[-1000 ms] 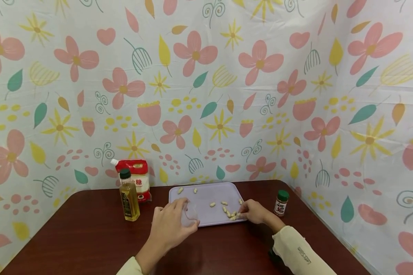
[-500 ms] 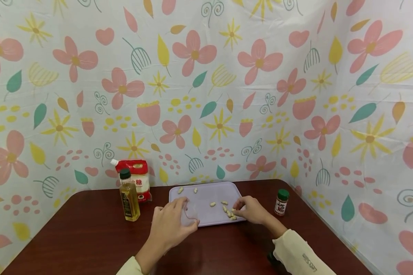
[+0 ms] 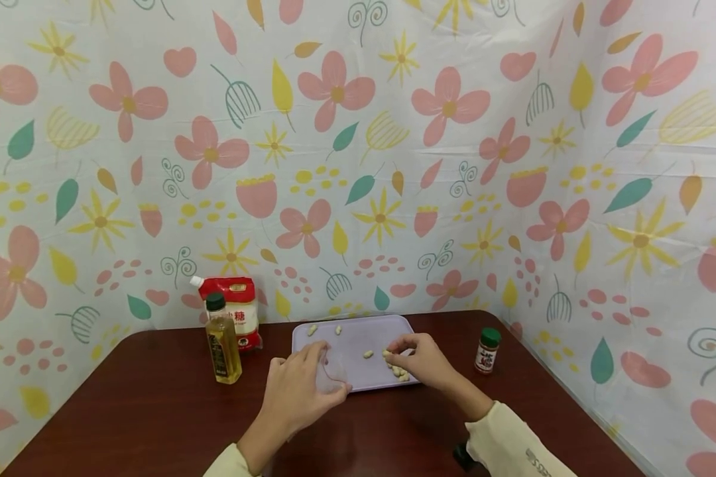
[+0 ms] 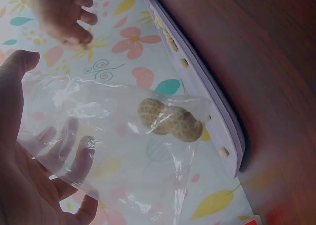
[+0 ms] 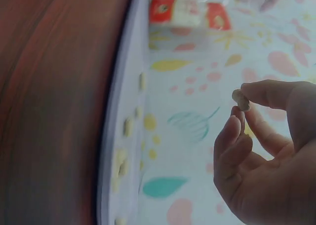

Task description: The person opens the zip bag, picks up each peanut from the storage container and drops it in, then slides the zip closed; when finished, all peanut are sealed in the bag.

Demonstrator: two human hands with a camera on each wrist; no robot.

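My left hand [image 3: 298, 384] holds a clear plastic bag [image 4: 113, 175] at the near left of the tray. One peanut in its shell [image 4: 170, 120] lies in the bag's corner in the left wrist view. Between thumb and fingertips, my right hand [image 3: 426, 361] pinches another peanut [image 5: 241, 100], raised over the right part of the lilac tray [image 3: 358, 331]. Several more peanuts [image 3: 401, 374] lie on the tray below that hand, one [image 3: 368, 354] near its middle and two along the far edge. The right hand partly hides the tray's right side.
Left of the tray stand an oil bottle [image 3: 223, 341] and a red and white sugar pouch [image 3: 244, 311]. A small green-capped jar [image 3: 487, 351] stands to the right. Behind the dark wood table [image 3: 155, 411] hangs a flowered cloth [image 3: 334, 165].
My right hand has moved left and slightly up from the tray's right edge, lifting a peanut away from the group. The left hand with the bag has stayed nearly in place.
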